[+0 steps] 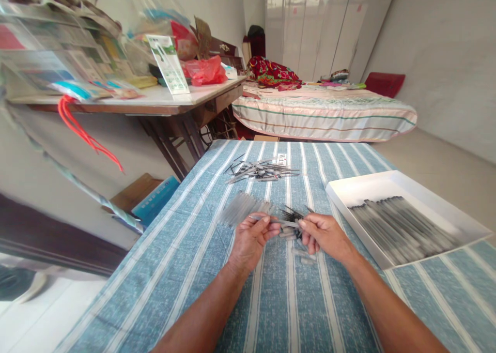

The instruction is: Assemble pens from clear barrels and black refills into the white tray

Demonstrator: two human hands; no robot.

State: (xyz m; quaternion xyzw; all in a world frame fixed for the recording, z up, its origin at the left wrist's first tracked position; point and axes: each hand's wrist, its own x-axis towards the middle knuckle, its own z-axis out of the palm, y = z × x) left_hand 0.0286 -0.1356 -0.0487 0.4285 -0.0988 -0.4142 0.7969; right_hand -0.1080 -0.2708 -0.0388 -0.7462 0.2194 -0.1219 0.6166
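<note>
A slim, translucent grey pen lies level between my two hands above the table. My left hand pinches its left end between thumb and fingers. At the other end, the fingertips of my right hand are closed on it. Just beyond my left hand lies a row of clear pen barrels. Behind the held pen is a cluster of thin black pieces. Short grey caps lie below it, partly hidden by my fingers, and small clear pieces are scattered nearer me.
Right of my hands, a white open box holds many dark-ended pens. Farther back lies a loose pile of thin black and grey sticks beside a printed label. A striped blue cloth covers the table. A cluttered desk stands left.
</note>
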